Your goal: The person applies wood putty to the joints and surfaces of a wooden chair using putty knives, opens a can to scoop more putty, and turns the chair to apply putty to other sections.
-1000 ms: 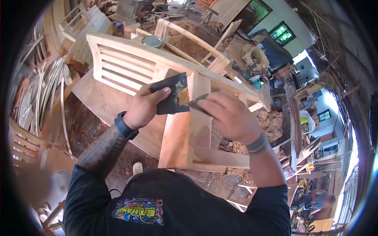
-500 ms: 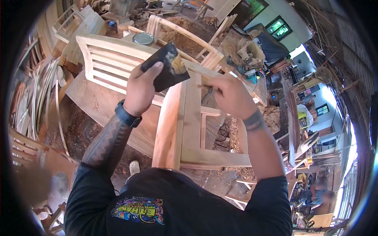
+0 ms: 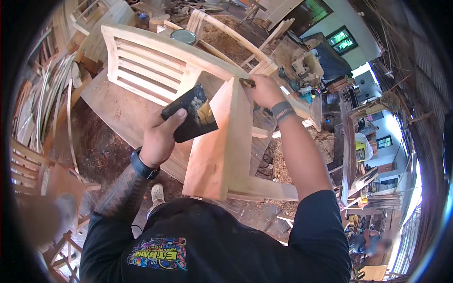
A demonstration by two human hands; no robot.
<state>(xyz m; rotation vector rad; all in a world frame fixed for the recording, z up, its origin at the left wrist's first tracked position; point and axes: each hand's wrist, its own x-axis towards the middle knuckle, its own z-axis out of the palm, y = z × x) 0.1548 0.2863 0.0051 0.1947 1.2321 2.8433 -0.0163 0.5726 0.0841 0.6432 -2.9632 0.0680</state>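
My left hand grips a dark flat plate by its edge, thumb on top; a yellowish paste and pale smears lie on the plate. My right hand is closed around a small dark tool, mostly hidden by the fingers, at the upper end of a pale wooden frame. The frame's broad side board stands between my arms. Behind the plate, a slatted wooden backrest runs to the upper left.
A round tin sits beyond the backrest. Curved wood strips are piled at the left. A slatted chair stands at the lower left. Another person is at the lower right. Wood shavings lie under the frame.
My right hand moved from beside the plate to the frame's upper end. My left hand with the plate rose, then came down. The camera view shifted slightly.
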